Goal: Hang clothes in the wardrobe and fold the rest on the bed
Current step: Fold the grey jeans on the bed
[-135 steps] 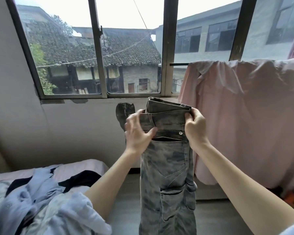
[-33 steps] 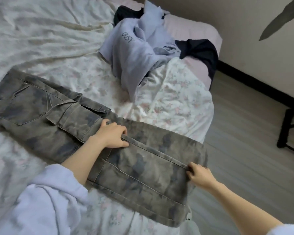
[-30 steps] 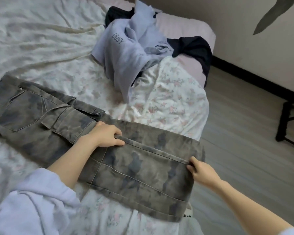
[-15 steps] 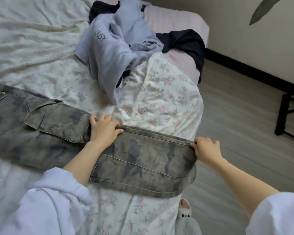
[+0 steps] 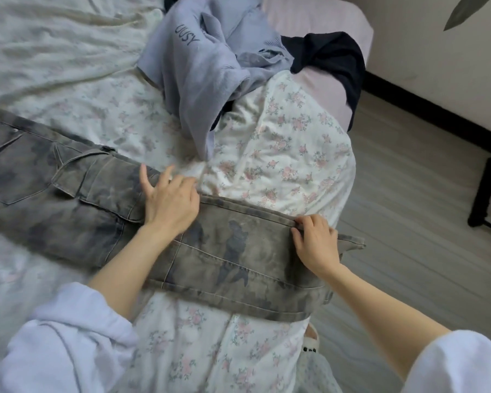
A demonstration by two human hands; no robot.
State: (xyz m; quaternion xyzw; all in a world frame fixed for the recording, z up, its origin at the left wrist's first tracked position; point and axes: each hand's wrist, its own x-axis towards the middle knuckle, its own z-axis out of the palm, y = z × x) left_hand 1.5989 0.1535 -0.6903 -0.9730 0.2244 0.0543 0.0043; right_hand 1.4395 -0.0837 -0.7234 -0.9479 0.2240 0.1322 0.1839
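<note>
Left hand (image 5: 169, 204) flat on the trousers (image 5: 102, 211), palm down, fingers straight and spread, pressing near the middle of the leg beside the flapped side pocket. Right hand (image 5: 316, 245) on the hem end of the same trousers, fingers curled over the far edge of the cloth, pinching it. Grey mottled trousers stretched lengthwise across the near part of the bed (image 5: 54, 66), waist end off to the left, hem end hanging past the bed's edge over the floor (image 5: 408, 222). Under them, a flowered sheet (image 5: 289, 148) draped over the bed's corner. Further back, a crumpled pale blue sweatshirt (image 5: 204, 63) with dark lettering, touching a black garment (image 5: 338, 58) at the pink mattress corner. White sleeves pushed up on both forearms. Dark metal frame (image 5: 488, 188) standing on the floor at far right.
</note>
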